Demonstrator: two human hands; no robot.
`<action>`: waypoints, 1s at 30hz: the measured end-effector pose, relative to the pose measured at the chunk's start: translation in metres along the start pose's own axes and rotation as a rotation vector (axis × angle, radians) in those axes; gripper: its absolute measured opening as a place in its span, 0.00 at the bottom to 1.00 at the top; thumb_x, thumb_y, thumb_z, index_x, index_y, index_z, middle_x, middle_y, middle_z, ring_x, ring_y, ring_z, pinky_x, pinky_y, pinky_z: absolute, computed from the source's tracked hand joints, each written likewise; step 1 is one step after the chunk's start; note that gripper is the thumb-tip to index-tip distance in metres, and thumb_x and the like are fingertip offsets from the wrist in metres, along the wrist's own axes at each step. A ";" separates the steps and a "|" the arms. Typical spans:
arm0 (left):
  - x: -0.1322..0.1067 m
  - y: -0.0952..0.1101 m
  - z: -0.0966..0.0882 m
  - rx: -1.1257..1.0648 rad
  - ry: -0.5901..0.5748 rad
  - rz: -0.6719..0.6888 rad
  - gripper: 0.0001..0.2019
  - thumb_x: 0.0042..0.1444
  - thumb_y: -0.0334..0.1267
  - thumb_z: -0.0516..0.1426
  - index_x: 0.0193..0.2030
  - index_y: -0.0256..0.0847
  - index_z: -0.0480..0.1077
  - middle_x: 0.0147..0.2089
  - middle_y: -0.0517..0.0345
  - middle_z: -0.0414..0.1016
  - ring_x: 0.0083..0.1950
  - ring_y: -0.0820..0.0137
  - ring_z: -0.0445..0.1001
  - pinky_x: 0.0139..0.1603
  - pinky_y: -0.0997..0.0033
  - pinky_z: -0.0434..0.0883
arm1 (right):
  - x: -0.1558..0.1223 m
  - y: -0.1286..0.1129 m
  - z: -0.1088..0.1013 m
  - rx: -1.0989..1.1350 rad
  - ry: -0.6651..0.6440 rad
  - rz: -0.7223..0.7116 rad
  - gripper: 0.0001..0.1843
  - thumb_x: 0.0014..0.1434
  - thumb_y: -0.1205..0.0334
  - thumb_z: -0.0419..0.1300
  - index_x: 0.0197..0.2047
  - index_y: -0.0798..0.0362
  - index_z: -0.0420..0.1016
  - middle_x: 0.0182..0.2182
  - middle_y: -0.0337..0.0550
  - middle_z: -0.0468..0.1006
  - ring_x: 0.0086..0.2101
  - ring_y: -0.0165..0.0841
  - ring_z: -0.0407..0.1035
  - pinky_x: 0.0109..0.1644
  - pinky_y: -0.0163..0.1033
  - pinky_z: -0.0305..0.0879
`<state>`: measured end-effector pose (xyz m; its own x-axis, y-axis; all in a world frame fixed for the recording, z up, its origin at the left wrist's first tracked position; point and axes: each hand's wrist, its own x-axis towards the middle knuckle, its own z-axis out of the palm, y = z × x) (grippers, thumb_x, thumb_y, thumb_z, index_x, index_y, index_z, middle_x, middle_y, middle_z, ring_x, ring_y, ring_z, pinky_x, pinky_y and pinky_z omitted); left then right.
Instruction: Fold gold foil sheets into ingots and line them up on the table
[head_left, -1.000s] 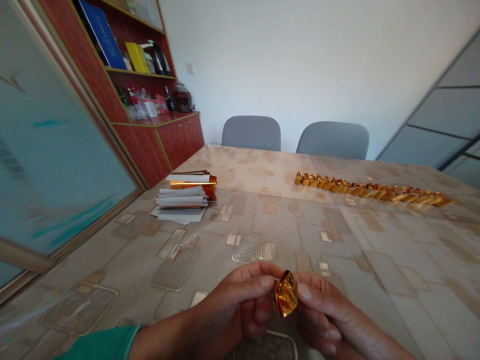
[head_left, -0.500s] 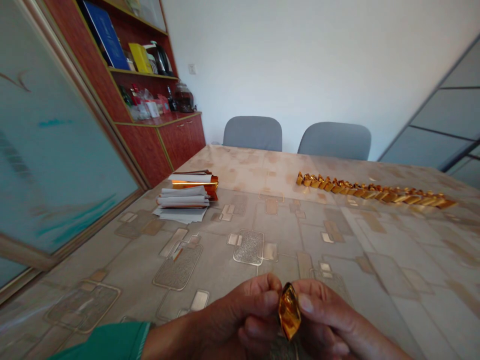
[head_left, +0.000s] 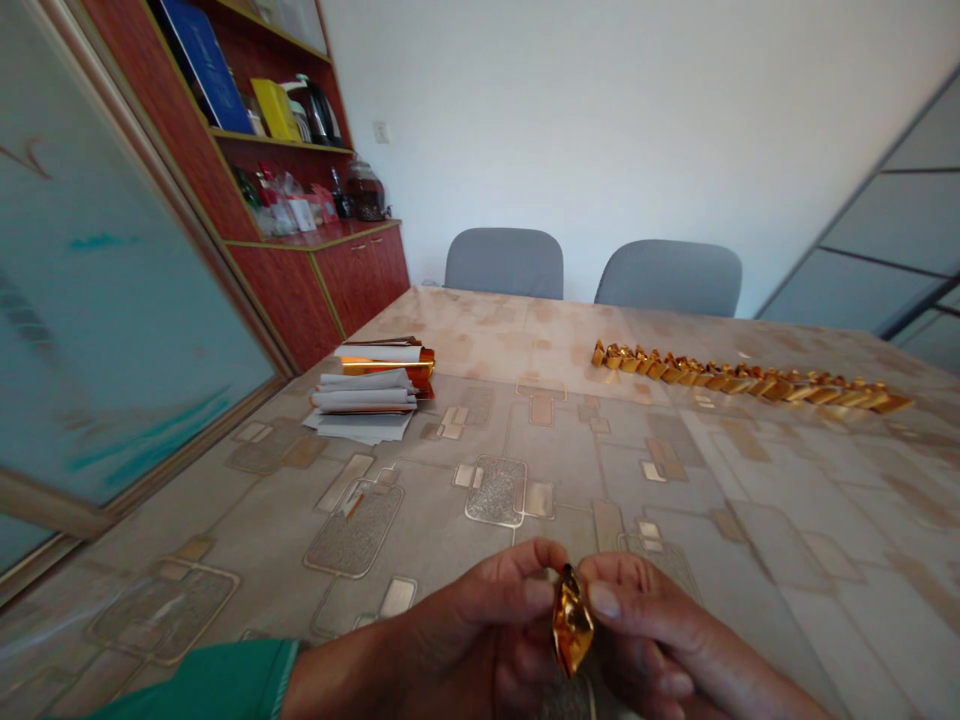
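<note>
A small folded piece of shiny gold foil paper point(head_left: 573, 628) is held upright above the near part of the table, its pointed end facing down. My left hand point(head_left: 480, 625) pinches its left edge between thumb and forefinger. On the other side, my right hand point(head_left: 652, 625) pinches the right edge, with its thumb pressed near the top. The lower fingers of both hands are curled and partly in shadow. Farther off to the right runs a row of folded gold paper pieces point(head_left: 750, 383). Stacks of grey-white and gold foil sheets point(head_left: 364, 403) lie at the left.
A patterned cloth covers the table point(head_left: 450, 545). Two grey chairs, a left one point(head_left: 504, 262) and a right one point(head_left: 670, 278), stand at its far edge. A red-brown cabinet point(head_left: 300, 290) and a frosted glass door point(head_left: 127, 300) are on the left.
The gold foil piece has shifted slightly left and looks a little narrower, turned between my fingers. Both hands keep their pinch. The view has moved very slightly.
</note>
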<state>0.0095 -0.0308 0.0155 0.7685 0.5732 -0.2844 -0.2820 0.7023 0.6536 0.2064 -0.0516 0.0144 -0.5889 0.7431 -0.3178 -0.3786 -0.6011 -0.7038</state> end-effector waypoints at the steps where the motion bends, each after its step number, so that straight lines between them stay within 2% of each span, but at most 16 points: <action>1: 0.000 0.000 0.000 -0.032 -0.005 -0.003 0.17 0.51 0.49 0.67 0.42 0.41 0.71 0.35 0.61 0.65 0.29 0.78 0.58 0.27 0.80 0.56 | 0.001 0.000 -0.001 -0.003 0.014 -0.007 0.25 0.53 0.48 0.71 0.20 0.52 0.64 0.10 0.24 0.56 0.12 0.18 0.41 0.14 0.28 0.38; 5: -0.002 0.001 0.005 -0.018 0.016 0.017 0.20 0.50 0.46 0.68 0.44 0.41 0.68 0.35 0.61 0.67 0.28 0.78 0.62 0.24 0.80 0.58 | 0.003 0.003 -0.001 -0.043 0.040 -0.037 0.25 0.55 0.48 0.70 0.18 0.52 0.64 0.09 0.24 0.56 0.12 0.19 0.42 0.15 0.28 0.38; 9: 0.000 0.002 0.010 0.059 0.113 0.003 0.19 0.48 0.41 0.66 0.45 0.42 0.66 0.30 0.65 0.67 0.23 0.81 0.61 0.22 0.82 0.60 | 0.005 0.008 -0.002 -0.096 0.063 -0.050 0.23 0.56 0.48 0.69 0.21 0.53 0.67 0.09 0.24 0.56 0.11 0.19 0.41 0.14 0.28 0.37; 13: 0.005 -0.002 0.014 0.099 0.241 0.025 0.15 0.48 0.40 0.62 0.42 0.43 0.65 0.24 0.69 0.64 0.20 0.80 0.57 0.16 0.83 0.56 | 0.008 0.012 -0.003 -0.143 0.058 -0.059 0.23 0.57 0.46 0.69 0.22 0.53 0.68 0.09 0.25 0.58 0.11 0.19 0.41 0.14 0.28 0.39; 16: 0.006 -0.002 0.015 0.094 0.282 0.027 0.15 0.48 0.40 0.62 0.41 0.43 0.65 0.24 0.69 0.64 0.19 0.81 0.57 0.15 0.83 0.54 | 0.010 0.012 -0.003 -0.164 0.088 -0.060 0.22 0.56 0.45 0.69 0.25 0.53 0.70 0.09 0.24 0.59 0.12 0.19 0.42 0.15 0.28 0.40; 22: 0.003 0.001 0.013 0.001 0.237 0.009 0.13 0.47 0.38 0.62 0.41 0.42 0.67 0.27 0.67 0.66 0.20 0.81 0.58 0.17 0.83 0.52 | 0.010 0.011 -0.002 -0.232 0.162 -0.080 0.24 0.53 0.40 0.70 0.30 0.54 0.73 0.11 0.24 0.59 0.13 0.19 0.43 0.16 0.29 0.39; 26: 0.003 0.002 0.009 -0.032 0.179 0.009 0.14 0.50 0.38 0.64 0.42 0.41 0.68 0.29 0.64 0.68 0.22 0.81 0.60 0.19 0.83 0.54 | 0.010 0.011 -0.002 -0.244 0.207 -0.107 0.25 0.50 0.41 0.73 0.29 0.55 0.73 0.16 0.29 0.64 0.17 0.20 0.49 0.21 0.29 0.46; 30: 0.002 0.000 0.003 -0.084 0.067 0.034 0.14 0.57 0.42 0.62 0.48 0.42 0.68 0.33 0.61 0.69 0.27 0.78 0.65 0.22 0.81 0.60 | 0.010 0.008 -0.002 -0.139 0.156 -0.113 0.25 0.51 0.42 0.72 0.25 0.55 0.70 0.19 0.33 0.66 0.22 0.23 0.56 0.26 0.30 0.53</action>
<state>0.0130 -0.0305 0.0172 0.7179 0.6228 -0.3111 -0.3570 0.7130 0.6035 0.1989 -0.0479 0.0042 -0.4267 0.8465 -0.3185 -0.3277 -0.4729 -0.8179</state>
